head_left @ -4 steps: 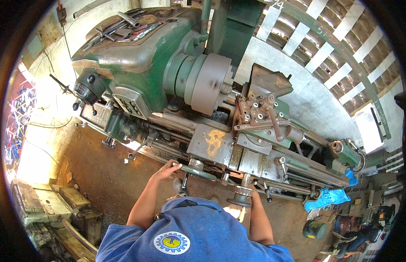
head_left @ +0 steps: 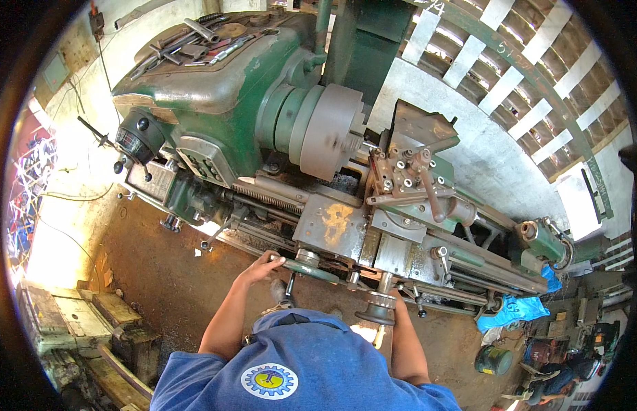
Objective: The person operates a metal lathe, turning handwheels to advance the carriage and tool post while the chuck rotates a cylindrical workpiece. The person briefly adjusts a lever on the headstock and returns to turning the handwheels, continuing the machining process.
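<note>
Light: brightness is breaking through the slatted wall (head_left: pixel 502 89) right of the lathe chuck (head_left: pixel 324 130) | Glare: pale wall (head_left: pixel 61 216) left of the chuck is bleaching white | Shade: floor (head_left: pixel 161 274) below the chuck is lying dimmer | Lens: straight edges are bowing rimward, corners are blackening

I have my left forearm (head_left: pixel 238 296) reaching forward, leaning inward from the elbow; my left hand (head_left: pixel 266 264) is palm-down, fingers curled in a loose hold; my right forearm (head_left: pixel 407 342) runs forward too, straighter and nearly upright in view; my right hand (head_left: pixel 398 299) is mostly hidden past the wrist, so I can't read its grip.
</note>
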`<state>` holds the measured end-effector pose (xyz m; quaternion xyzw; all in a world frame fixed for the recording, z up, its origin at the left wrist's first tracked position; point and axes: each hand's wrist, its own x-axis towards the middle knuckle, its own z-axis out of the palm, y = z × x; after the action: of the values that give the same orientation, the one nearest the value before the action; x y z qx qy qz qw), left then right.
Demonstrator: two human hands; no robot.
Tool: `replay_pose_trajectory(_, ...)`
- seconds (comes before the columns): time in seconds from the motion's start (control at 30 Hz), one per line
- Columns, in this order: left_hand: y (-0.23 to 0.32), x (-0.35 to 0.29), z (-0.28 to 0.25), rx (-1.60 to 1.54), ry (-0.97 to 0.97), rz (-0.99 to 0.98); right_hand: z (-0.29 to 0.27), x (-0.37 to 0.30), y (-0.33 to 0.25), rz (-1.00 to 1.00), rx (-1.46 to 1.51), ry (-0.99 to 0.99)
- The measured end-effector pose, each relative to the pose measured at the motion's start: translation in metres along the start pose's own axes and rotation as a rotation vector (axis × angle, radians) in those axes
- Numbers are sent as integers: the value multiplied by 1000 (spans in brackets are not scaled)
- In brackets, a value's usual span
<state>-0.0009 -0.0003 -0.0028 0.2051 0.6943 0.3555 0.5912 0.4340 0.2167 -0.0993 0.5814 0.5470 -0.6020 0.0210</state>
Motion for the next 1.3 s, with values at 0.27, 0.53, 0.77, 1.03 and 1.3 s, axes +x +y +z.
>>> replay_pose_trajectory(0.27,2,-1,-1,15,-13,-10,3,18,9,-36,-222,37)
replay_pose_trajectory(0.53,2,-2,0,-7,-7,-7,-1,21,13,-114,-102,-24)
replay_pose_trajectory(0.77,4,-5,-1,-1,-32,-39,0,23,10,-66,-105,-3)
replay_pose_trajectory(1.03,3,-3,0,-28,-8,-2,1,20,7,-47,-101,11)
replay_pose_trajectory(1.3,4,-4,-1,3,-29,-16,1,19,7,-31,-96,25)
